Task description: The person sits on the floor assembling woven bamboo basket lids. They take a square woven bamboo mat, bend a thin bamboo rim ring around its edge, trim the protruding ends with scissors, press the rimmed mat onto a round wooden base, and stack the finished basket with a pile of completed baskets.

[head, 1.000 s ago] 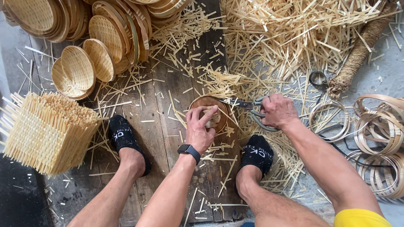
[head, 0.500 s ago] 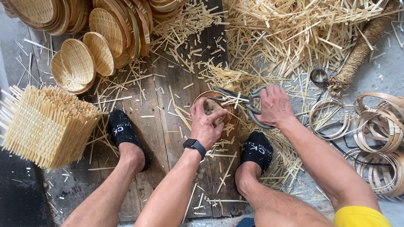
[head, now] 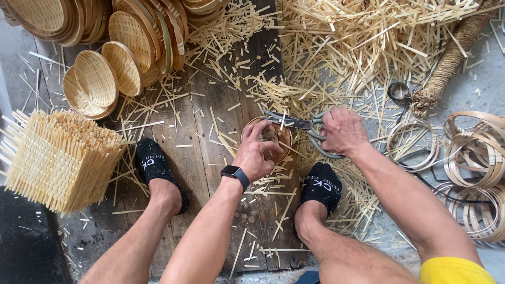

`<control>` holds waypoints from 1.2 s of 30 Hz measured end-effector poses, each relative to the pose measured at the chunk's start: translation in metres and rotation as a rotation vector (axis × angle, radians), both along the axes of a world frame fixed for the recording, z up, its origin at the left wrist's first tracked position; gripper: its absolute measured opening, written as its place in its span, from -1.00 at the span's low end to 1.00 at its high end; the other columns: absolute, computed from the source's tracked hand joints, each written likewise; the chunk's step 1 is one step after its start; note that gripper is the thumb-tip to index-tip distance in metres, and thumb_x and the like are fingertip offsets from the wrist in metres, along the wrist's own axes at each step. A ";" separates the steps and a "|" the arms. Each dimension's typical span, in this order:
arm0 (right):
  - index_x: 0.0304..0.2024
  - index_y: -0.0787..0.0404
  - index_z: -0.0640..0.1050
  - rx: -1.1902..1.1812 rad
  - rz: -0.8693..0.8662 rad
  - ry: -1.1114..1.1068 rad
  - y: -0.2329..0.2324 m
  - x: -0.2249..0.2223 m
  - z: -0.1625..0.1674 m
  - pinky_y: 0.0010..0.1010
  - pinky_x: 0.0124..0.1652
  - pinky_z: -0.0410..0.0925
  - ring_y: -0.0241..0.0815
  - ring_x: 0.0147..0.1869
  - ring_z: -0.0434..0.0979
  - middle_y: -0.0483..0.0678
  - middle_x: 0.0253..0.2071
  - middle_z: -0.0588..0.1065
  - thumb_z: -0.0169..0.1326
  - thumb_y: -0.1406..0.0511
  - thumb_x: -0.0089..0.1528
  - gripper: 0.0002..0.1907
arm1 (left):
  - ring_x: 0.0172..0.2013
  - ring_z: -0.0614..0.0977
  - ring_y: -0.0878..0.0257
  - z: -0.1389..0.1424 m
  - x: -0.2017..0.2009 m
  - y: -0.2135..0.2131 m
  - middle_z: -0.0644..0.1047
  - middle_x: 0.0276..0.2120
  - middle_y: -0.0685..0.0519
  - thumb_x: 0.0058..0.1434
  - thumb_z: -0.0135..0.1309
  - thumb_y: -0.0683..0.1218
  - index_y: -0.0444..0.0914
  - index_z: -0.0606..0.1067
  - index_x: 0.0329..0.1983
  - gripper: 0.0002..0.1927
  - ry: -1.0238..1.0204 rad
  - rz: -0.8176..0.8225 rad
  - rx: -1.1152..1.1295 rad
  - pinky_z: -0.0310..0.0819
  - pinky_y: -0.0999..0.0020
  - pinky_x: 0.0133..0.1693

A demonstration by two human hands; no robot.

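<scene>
Your left hand is curled around a small woven basket, gripping its rim on the wooden boards between your feet. Your right hand is closed through the handles of the shears, whose blades reach over the basket's far edge. Cut bamboo strips pile up far right, finished baskets far left.

We find no packages, labels or signs here. The one screen is the small dark square face of the smartwatch on a black band around our left wrist, held above the wooden board near its middle; the face looks blank.
</scene>
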State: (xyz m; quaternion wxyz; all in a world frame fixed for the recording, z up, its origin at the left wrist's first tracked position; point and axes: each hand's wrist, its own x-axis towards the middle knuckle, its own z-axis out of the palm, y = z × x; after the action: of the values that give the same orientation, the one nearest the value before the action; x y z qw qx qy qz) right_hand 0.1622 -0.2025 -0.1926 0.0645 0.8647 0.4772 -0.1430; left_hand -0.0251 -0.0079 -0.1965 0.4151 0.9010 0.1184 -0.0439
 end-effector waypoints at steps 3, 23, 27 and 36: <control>-0.29 0.15 0.49 -0.150 -0.148 0.174 -0.006 0.007 -0.003 -0.27 -0.28 0.47 -0.15 -0.32 0.50 -0.04 -0.35 0.46 -0.01 0.07 0.31 -0.70 | 0.37 0.22 -0.12 0.008 0.003 0.007 0.34 0.32 0.00 -0.28 0.23 -0.31 -0.03 0.73 -0.36 -0.59 0.049 -0.045 0.001 0.18 0.06 0.37; -0.17 0.38 0.62 0.462 -0.898 1.226 0.043 -0.038 0.019 -0.40 -0.33 0.52 -0.20 -0.33 0.62 0.03 -0.32 0.62 0.29 0.31 0.20 -0.75 | -0.23 0.72 0.26 0.001 0.046 0.028 0.73 -0.18 -0.04 0.11 0.35 -0.03 -0.20 0.67 -0.01 -0.64 0.424 0.539 -0.520 0.61 0.39 -0.14; -0.27 0.34 0.58 0.481 -0.990 1.318 0.042 -0.035 0.013 -0.42 -0.39 0.55 -0.26 -0.39 0.63 0.00 -0.38 0.60 0.26 0.37 0.19 -0.85 | -0.27 0.73 0.28 0.003 0.050 0.026 0.72 -0.25 0.00 0.09 0.36 -0.03 -0.14 0.70 -0.10 -0.70 0.454 0.609 -0.413 0.59 0.41 -0.13; -0.31 0.40 0.55 0.476 -1.129 1.262 0.051 -0.039 0.019 -0.38 -0.43 0.54 -0.19 -0.38 0.60 0.08 -0.33 0.59 0.26 0.39 0.17 -0.83 | -0.26 0.74 0.26 -0.008 0.048 0.014 0.73 -0.28 0.00 0.09 0.35 -0.05 -0.16 0.71 -0.14 -0.74 0.420 0.741 -0.375 0.60 0.40 -0.08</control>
State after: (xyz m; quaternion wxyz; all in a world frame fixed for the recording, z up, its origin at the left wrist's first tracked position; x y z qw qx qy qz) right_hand 0.1234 -0.1513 -0.1736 -0.4737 0.7217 -0.0581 -0.5015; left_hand 0.0226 0.0065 -0.2040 0.5257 0.6789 0.5037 -0.0947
